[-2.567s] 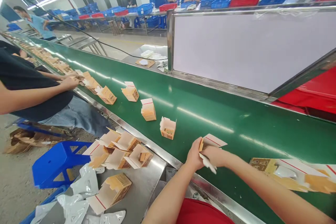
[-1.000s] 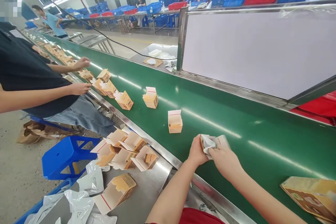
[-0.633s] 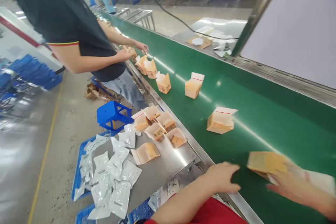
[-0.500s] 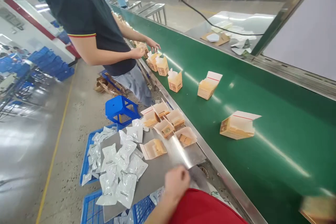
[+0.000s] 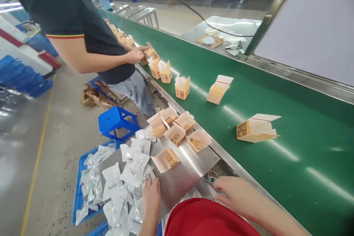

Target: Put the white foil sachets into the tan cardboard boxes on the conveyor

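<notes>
My left hand (image 5: 151, 191) reaches over a pile of silvery white pouches (image 5: 135, 169), fingers stretched out and touching the pouches at the pile's right side. My right hand (image 5: 235, 193), a little blurred, hangs near the metal edge of the conveyor; its fingers are apart and I see nothing in them. Between and beyond my hands several open cardboard boxes stand on the metal table, the nearest box (image 5: 166, 160) with its flap folded back. On the green conveyor (image 5: 290, 129) another open box (image 5: 256, 129) stands to the right.
A co-worker in a dark shirt (image 5: 91, 29) handles boxes farther up the belt. More boxes, one with a raised flap (image 5: 219, 89) and one holding a white pouch (image 5: 182, 87), stand on it. Left are a blue crate of pouches (image 5: 80, 191) and a blue stool (image 5: 117, 120).
My left hand has moved left onto the pouches. My right hand has come into view. The blurred box at the bottom right is out of view. The co-worker's hands have shifted at the boxes.
</notes>
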### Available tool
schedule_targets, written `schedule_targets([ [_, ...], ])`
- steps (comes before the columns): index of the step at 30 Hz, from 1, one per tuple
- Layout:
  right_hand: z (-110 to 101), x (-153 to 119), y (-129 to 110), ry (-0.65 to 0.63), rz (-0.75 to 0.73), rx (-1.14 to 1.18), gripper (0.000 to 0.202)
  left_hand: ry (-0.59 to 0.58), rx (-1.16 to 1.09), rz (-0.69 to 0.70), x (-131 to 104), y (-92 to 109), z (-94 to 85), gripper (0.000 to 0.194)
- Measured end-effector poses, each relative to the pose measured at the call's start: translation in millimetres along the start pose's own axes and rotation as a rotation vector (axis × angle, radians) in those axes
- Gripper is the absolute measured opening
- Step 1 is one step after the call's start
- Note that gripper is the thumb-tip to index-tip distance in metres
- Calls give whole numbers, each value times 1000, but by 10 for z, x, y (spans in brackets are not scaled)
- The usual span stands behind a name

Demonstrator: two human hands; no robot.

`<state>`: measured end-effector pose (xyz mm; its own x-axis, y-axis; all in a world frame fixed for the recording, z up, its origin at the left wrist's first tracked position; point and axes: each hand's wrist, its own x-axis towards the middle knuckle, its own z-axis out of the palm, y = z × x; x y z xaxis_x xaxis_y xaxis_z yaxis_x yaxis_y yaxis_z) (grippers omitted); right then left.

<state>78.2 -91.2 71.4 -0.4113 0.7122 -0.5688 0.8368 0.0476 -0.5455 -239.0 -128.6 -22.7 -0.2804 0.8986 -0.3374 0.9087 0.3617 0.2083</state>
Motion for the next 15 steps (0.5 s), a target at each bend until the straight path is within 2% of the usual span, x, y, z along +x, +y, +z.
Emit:
schedule_targets([
  [2, 100, 219, -297, -16, -110, 217, 19, -18, -265, 55, -113, -2, -154, 21],
  [3, 166, 297, -379, -15, -163, 361, 28, -26, -431, 79, -165, 41, -224, 20],
  [4, 241, 352, -413, -33, -225, 528, 45, -46, -604, 96, -212, 127, -282, 25],
  [6, 401, 388, -346, -73, -349, 916, 80, -117, -911, 86, -299, 436, -349, 39],
  [7, 468, 367, -257, -71, -392, 1108, 86, -171, -1026, 69, -343, 652, -355, 45],
  [8, 513, 320, -137, -49, -410, 1270, 84, -243, -1113, 62, -390, 895, -346, 49],
  [10, 507, 137, 168, 60, -349, 1446, 66, -393, -1198, 83, -491, 1409, -285, 53],
  [13, 236, -352, 704, 204, -101, 1316, 41, -530, -1175, 162, -615, 2105, -108, 52],
  [15, -51, -744, 1043, 415, 88, 1145, 35, -534, -1125, 214, -627, 2497, 71, 51],
])
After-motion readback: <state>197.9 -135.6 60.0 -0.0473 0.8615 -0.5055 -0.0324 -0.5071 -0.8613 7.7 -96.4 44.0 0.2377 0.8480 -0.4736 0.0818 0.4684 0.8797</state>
